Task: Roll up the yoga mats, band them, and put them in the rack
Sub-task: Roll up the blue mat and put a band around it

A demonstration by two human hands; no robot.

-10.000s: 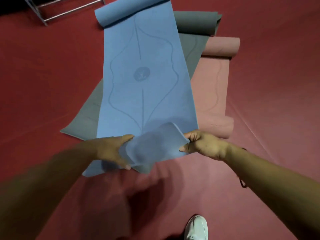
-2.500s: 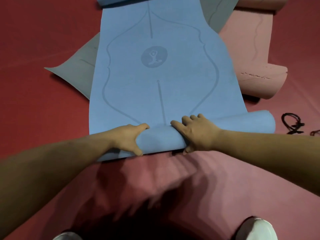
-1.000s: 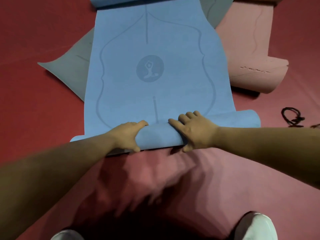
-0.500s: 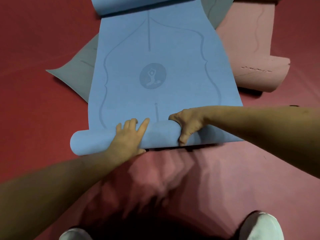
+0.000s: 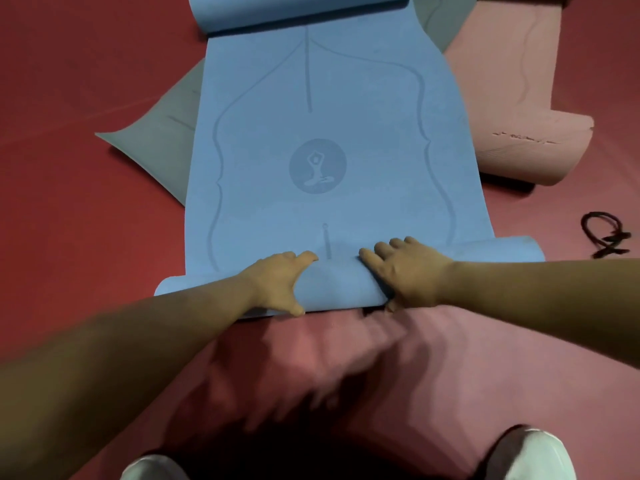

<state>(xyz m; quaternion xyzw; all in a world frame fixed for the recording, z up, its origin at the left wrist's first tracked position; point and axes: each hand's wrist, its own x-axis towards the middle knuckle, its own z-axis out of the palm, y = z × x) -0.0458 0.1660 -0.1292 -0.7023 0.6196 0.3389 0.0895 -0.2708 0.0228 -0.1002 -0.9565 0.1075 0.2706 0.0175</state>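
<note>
On red floor (image 5: 69, 237), left hand (image 5: 277, 282), right hand (image 5: 405, 275), each grip wrapping blue mat roll (image 5: 339, 285)

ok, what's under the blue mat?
A grey mat pokes out at the left and top right. The pink mat seems to slip under the right edge too. How far either runs beneath the blue mat is covered.
</note>
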